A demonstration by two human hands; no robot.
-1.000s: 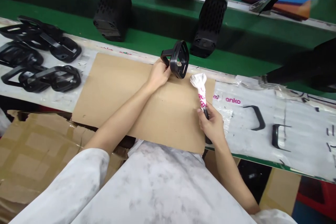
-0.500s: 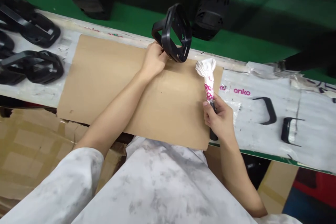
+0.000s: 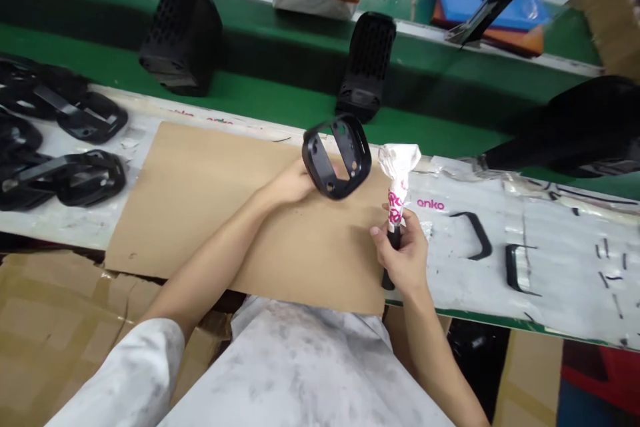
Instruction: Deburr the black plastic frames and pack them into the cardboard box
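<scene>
Your left hand [image 3: 289, 185] is closed on the near edge of a rounded, square black plastic frame [image 3: 315, 165], fingers hidden behind it, holding it up over a cardboard sheet [image 3: 175, 213]. Just to its right, your right hand [image 3: 403, 253] wraps narrowly around a black plastic grip [image 3: 388, 278], whose upper end is bundled in white pink-printed plastic film [image 3: 399, 170]. The frame looks light and stiff but smooth, so it may slip; its side bars seem the surest hold. The film looks soft and slippery, the bare grip firmer. Beyond your left hand lie more black frames [image 3: 90, 177]; right of your right hand, black curved handles [image 3: 473, 233] rest on printed plastic sheeting [image 3: 560, 233].
</scene>
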